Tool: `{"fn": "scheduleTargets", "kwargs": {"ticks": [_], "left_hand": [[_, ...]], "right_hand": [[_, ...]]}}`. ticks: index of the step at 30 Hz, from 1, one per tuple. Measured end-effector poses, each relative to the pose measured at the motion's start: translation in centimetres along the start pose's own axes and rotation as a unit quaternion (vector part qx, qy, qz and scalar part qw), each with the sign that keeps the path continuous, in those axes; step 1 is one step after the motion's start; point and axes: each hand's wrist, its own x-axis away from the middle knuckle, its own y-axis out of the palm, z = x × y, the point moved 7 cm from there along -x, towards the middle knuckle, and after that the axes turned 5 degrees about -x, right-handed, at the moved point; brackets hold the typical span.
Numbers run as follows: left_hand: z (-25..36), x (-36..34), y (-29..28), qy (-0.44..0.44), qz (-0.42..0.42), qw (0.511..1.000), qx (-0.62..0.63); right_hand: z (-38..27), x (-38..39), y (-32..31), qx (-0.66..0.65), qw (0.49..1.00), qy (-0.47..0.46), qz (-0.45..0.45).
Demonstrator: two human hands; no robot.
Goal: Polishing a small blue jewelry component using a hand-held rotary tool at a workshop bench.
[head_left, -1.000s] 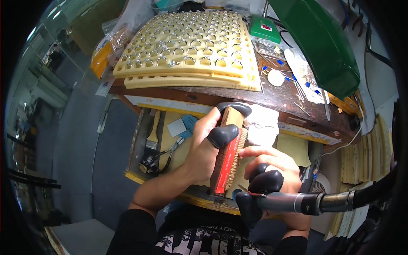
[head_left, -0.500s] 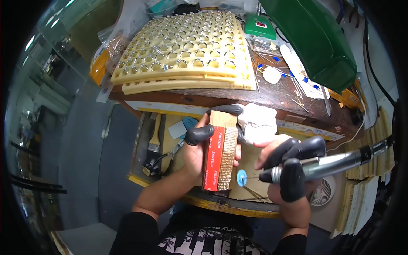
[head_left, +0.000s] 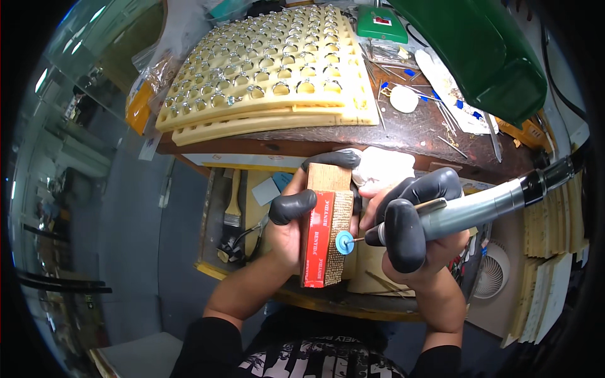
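My left hand (head_left: 287, 223), black finger cots on some fingers, grips a wooden block (head_left: 328, 176) with a red-labelled side (head_left: 318, 239) and a rough, gold-brown textured strip beside it. My right hand (head_left: 413, 227), also with black cots, is closed around a silver rotary handpiece (head_left: 479, 211) with a black cable end. Its small blue disc (head_left: 344, 242) on a thin shaft lies against or just over the textured strip; contact is hard to tell. A white cloth (head_left: 384, 167) sits behind the block. Both hands are over an open drawer (head_left: 211, 268) holding a brush (head_left: 232, 201) and pliers (head_left: 249, 242).
Stacked cream foam trays (head_left: 315, 120) with many rings fill the bench's back left. At right are a green lamp hood (head_left: 479, 57), scattered metal rods (head_left: 452, 146), a white round pot (head_left: 403, 99), a small fan (head_left: 491, 271) and stacked boards (head_left: 542, 296). A green case (head_left: 381, 25) stands behind.
The block has turned to show its red side and textured strip more squarely. My right hand has risen with the handpiece, bringing the blue disc leftward from the drawer area onto the block.
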Motion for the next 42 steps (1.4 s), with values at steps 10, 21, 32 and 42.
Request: {"fn": "scheduleTargets", "kwargs": {"ticks": [10,21,32,42], "left_hand": [[0.04,-0.37,0.02,0.002,-0.068,0.998,-0.006],[0.22,-0.25,-0.13,0.008,-0.06,0.998,-0.029],[0.08,0.09,-0.57,0.004,-0.035,0.999,-0.025],[0.49,0.0,0.02,0.006,-0.034,0.998,-0.054]], "right_hand": [[-0.03,0.06,0.06,0.002,1.0,-0.022,-0.013],[0.08,0.11,-0.05,-0.011,0.999,-0.023,-0.02],[-0.07,0.01,0.09,-0.005,0.999,-0.029,-0.02],[0.0,0.13,0.07,0.0,0.999,-0.022,-0.031]]}}
